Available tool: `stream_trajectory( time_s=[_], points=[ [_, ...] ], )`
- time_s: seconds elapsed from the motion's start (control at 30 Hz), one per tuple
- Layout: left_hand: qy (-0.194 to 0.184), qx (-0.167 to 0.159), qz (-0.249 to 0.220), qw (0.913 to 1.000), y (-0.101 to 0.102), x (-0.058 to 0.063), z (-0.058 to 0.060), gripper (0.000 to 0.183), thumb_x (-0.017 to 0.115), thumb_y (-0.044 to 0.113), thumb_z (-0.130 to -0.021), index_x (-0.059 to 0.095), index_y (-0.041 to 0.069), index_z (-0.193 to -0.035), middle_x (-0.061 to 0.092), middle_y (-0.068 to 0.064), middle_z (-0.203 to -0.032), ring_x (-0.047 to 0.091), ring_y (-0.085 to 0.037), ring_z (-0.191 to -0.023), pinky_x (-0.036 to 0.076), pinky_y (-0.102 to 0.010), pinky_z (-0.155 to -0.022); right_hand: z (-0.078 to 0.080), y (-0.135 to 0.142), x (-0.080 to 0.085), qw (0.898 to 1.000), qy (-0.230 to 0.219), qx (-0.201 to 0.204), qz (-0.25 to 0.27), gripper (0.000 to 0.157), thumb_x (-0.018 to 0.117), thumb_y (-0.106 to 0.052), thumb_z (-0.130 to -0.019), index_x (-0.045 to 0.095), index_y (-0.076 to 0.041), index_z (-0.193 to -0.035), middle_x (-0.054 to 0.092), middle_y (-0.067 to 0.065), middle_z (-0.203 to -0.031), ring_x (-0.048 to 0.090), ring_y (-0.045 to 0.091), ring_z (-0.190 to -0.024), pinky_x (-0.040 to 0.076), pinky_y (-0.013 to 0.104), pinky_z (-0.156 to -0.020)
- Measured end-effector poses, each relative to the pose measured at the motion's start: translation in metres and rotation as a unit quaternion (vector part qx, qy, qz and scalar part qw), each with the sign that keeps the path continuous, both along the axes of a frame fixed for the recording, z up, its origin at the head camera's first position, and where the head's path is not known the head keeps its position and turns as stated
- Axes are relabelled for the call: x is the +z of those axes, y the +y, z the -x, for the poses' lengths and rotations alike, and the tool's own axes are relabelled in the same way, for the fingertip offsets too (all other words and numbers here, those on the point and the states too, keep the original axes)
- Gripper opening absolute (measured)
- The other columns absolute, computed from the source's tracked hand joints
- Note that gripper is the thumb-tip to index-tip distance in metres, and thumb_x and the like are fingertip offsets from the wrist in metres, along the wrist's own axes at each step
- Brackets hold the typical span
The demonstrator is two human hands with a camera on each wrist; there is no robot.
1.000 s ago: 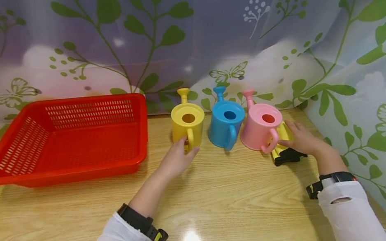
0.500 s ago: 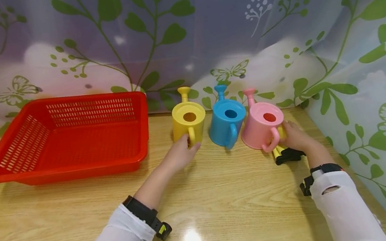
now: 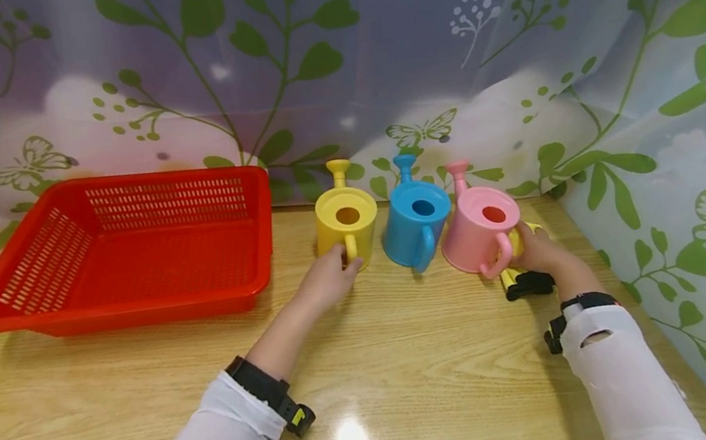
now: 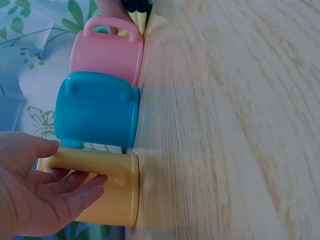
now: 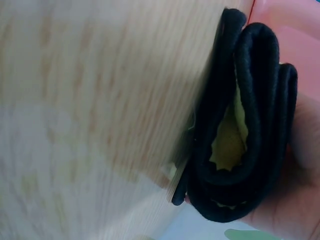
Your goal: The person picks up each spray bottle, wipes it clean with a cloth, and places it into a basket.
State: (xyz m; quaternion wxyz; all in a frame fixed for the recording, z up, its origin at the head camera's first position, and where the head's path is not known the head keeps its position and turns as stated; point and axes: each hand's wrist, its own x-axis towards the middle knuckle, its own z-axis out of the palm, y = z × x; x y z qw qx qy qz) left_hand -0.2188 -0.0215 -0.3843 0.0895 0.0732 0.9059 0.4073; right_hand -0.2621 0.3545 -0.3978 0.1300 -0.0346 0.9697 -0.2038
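My left hand (image 3: 326, 282) is at the yellow watering can (image 3: 354, 208), its fingers curled through the handle and the thumb on top in the left wrist view. That can stands upright on the table. Beside it are a blue watering can (image 3: 404, 231) and a pink watering can (image 3: 465, 240), both upright with spouts toward the backdrop. To the right of the pink can, my right hand (image 3: 545, 256) grips a folded pair of yellow gloves with black cuffs (image 3: 528, 284). The cuffs (image 5: 255, 100) fill the right wrist view; the pink can partly hides the gloves in the head view.
A red plastic basket (image 3: 257, 265) with slotted walls stands on the left of the wooden table (image 3: 432, 383). A printed leafy backdrop (image 3: 410, 52) rises behind the cans and along the right side.
The right hand has moved slightly left and closed around the gloves, near the pink can. The left hand has settled further into the yellow can's handle. The cans have not moved.
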Motion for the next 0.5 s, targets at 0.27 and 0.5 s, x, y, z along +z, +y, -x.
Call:
stream_trajectory(
  time_s=[0.27, 0.5],
  points=[
    [-0.01, 0.003, 0.004, 0.9999, -0.0011, 0.0012, -0.0014, 0.03, 0.049, 0.029, -0.101, 0.052, 0.002, -0.116, 0.06, -0.013, -0.106, 0.055, -0.026, -0.095, 0.047, -0.04, -0.087, 0.0049, 0.0042, -0.0008, 0.999, -0.04, -0.022, 0.002, 0.092, 0.066, -0.028, -0.087, 0.005, 0.004, -0.148, 0.027, 0.04, -0.141, 0.021, 0.063, -0.127, 0.022, 0.074, -0.103],
    [-0.01, 0.001, 0.001, 0.9999, -0.0031, 0.0004, -0.0031, 0.031, 0.048, 0.029, -0.101, 0.051, 0.003, -0.118, 0.06, -0.013, -0.108, 0.055, -0.027, -0.098, 0.046, -0.041, -0.089, 0.0054, 0.0061, -0.0023, 0.998, -0.058, -0.031, -0.01, 0.096, 0.065, -0.029, -0.087, 0.0, 0.004, -0.149, 0.033, 0.041, -0.138, 0.041, 0.055, -0.12, 0.03, 0.067, -0.104]
  ],
)
